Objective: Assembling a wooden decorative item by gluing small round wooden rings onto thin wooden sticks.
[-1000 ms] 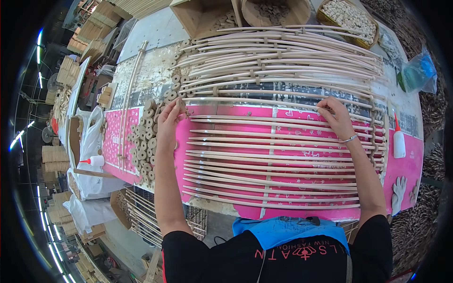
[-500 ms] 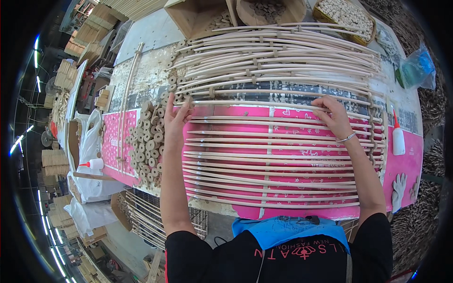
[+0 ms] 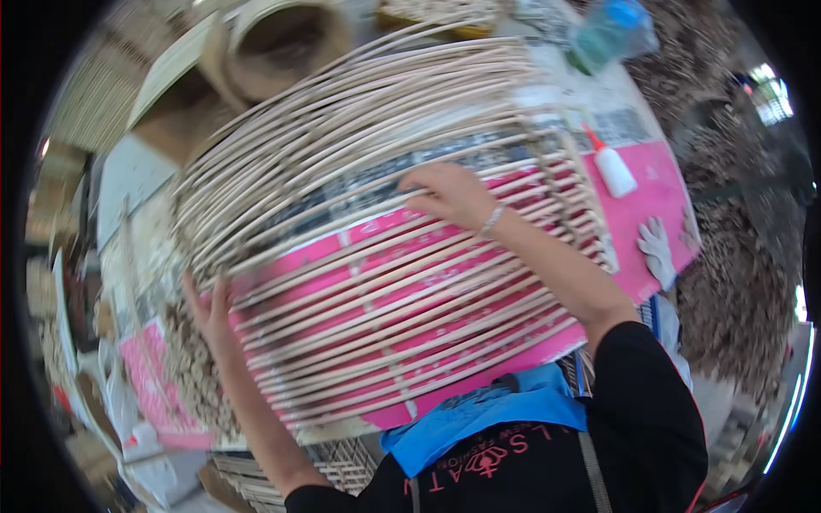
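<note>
My right hand [image 3: 455, 195] is closed, thumb and fingers pinching a pale wooden rod [image 3: 329, 229] above the pink sheet. Near the left ends of the rods is my left hand [image 3: 209, 309]. Two of its fingertips point up apart, but blur hides whether anything is between them. Several more parallel rods [image 3: 385, 291] lie below the held one. Small brown wooden pieces [image 3: 564, 201] line their right ends. Beside my left wrist is a heap of ring-shaped wooden pieces [image 3: 192, 368].
Another bundle of rods [image 3: 368, 111] lies beyond my hands. Farther back are a round container [image 3: 286, 38] and a yellow tray [image 3: 462, 30]. To the right are a red-tipped white glue bottle [image 3: 614, 169], a pale glove [image 3: 657, 252] and a green bottle [image 3: 599, 38].
The whole view has swung and tilted, so the table and rods now slant up to the right. My right hand stays at the rod, and my left hand stays near the left rod ends.
</note>
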`<state>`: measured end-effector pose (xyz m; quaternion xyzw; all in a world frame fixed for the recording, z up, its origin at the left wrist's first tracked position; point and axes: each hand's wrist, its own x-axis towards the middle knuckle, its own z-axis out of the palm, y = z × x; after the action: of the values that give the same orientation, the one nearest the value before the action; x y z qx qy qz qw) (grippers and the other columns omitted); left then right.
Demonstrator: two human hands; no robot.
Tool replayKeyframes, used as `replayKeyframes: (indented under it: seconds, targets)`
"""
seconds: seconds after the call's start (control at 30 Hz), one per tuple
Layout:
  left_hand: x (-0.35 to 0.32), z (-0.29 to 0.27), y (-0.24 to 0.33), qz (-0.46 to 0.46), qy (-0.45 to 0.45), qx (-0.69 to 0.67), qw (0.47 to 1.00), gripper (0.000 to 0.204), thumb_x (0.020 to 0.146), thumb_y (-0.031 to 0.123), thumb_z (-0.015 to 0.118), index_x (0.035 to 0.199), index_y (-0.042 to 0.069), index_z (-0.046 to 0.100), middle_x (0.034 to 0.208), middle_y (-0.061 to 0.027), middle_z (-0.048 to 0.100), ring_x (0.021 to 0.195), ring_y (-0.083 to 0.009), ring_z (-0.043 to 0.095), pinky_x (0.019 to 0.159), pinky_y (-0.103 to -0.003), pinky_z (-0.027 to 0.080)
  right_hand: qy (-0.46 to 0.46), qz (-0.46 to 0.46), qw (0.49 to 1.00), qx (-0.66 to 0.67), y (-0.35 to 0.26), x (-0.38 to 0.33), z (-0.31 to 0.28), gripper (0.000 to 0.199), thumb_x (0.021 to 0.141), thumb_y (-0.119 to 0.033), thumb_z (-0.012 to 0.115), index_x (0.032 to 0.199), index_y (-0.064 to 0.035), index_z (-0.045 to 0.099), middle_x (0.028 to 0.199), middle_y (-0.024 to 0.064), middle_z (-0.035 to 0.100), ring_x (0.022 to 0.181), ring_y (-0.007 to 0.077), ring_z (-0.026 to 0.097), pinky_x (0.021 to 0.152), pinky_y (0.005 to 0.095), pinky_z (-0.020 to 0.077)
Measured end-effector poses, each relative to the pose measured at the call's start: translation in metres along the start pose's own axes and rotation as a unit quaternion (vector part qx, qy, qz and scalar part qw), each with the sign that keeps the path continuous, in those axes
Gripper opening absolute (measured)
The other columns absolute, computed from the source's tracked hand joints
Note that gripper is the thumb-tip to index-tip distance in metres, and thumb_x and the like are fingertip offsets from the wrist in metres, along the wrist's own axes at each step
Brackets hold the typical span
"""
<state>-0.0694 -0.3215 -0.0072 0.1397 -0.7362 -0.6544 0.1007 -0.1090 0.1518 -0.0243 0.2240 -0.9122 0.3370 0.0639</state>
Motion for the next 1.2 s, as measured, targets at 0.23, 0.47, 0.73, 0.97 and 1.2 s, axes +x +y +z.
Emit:
replayKeyframes:
  seconds: [0.23,0.47,0.73,0.97,1.2]
  targets:
    - [0.012,0.028,-0.006,0.01,-0.045,-0.016,0.999,0.075,0.105,0.008,0.064,0.168,0.009,0.022,0.106,-0.0054,0.068,0.084,-0.0105,0.062,0.074,-0.024,0.047,0.047,0.012,0.999,-0.016,0.014,-0.01,-0.011,0.018,0.092,-0.029,0.072,0.098,-0.0127,0.072,0.093,0.0061,0.07,0.094,0.0301,0.068,0.082,0.0428,0.0542]
    - [0.003,0.024,0.002,-0.016,-0.039,-0.015,0.999,0.081,0.104,0.012,0.066,0.168,0.011,0.018,0.112,-0.0116,0.072,0.097,-0.018,0.07,0.09,-0.031,0.055,0.035,-0.033,0.999,0.007,0.025,-0.005,-0.001,0.02,0.095,-0.026,0.071,0.096,-0.0069,0.075,0.09,0.0101,0.066,0.09,0.0322,0.064,0.082,0.0425,0.0504]
    - [0.002,0.036,0.002,-0.007,-0.055,-0.051,0.997,0.085,0.1,0.006,0.07,0.167,0.007,0.019,0.108,-0.0109,0.073,0.094,-0.0189,0.074,0.084,-0.029,0.055,0.006,0.063,0.994,0.093,0.013,-0.009,-0.014,0.013,0.093,-0.013,0.074,0.098,-0.0027,0.069,0.091,0.0077,0.062,0.083,0.0222,0.062,0.075,0.033,0.0509]
    - [0.004,0.036,0.005,-0.017,-0.037,-0.003,0.999,0.083,0.099,0.007,0.071,0.167,0.007,0.024,0.096,-0.0056,0.072,0.084,-0.0106,0.067,0.082,-0.026,0.054,0.013,0.021,1.0,0.008,0.016,-0.002,-0.009,0.015,0.095,-0.021,0.072,0.094,-0.0055,0.072,0.086,0.0095,0.061,0.087,0.0295,0.061,0.079,0.0396,0.0499]
    - [0.003,0.025,0.02,-0.002,-0.042,0.309,0.95,0.065,0.095,0.014,0.076,0.155,0.017,0.053,0.099,-0.005,0.072,0.082,-0.0101,0.063,0.076,-0.029,0.051,-0.006,0.049,0.998,0.051,0.018,-0.004,-0.012,0.015,0.093,-0.015,0.075,0.102,-0.0034,0.07,0.092,0.0084,0.064,0.083,0.0241,0.061,0.076,0.0344,0.0496]
